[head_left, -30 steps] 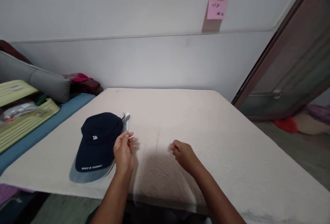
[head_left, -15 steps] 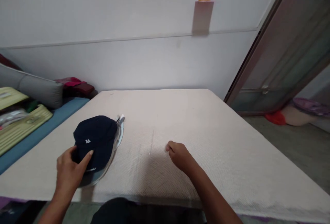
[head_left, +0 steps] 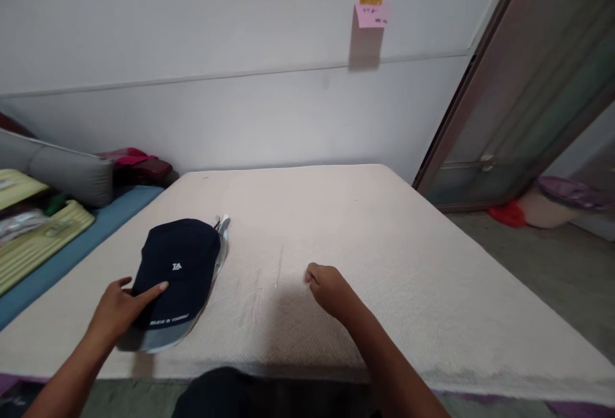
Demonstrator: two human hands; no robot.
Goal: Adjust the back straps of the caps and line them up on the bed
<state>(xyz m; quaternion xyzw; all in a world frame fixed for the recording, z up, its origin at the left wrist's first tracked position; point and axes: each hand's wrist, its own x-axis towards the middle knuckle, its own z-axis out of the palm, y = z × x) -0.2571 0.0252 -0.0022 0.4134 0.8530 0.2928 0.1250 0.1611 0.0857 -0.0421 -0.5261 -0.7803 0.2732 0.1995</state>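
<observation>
A navy cap (head_left: 185,258) with a white emblem and small white lettering lies on the pale bed cover (head_left: 384,277), left of centre. Its grey brim (head_left: 158,339) points towards me. My left hand (head_left: 118,306) is at the cap's left edge, thumb across the dark fabric and fingers at the side, partly hidden. A grey strap end (head_left: 224,222) sticks out at the cap's far right, and a pale rim shows along its right side. My right hand (head_left: 327,284) is closed in a loose fist over the cover, apart from the cap, with nothing visible in it.
At the left lie a grey cushion (head_left: 72,171), yellow-green packages (head_left: 45,238) and a blue mat (head_left: 127,203). A white wall (head_left: 240,123) with a taped pink note (head_left: 372,16) stands behind. To the right are a framed sliding door (head_left: 480,117) and a red item (head_left: 507,214) on the floor.
The cap has turned and flattened, so its brim and lettering now show more fully. My left hand has shifted left and lower. The right hand keeps its fist; the view has shifted slightly.
</observation>
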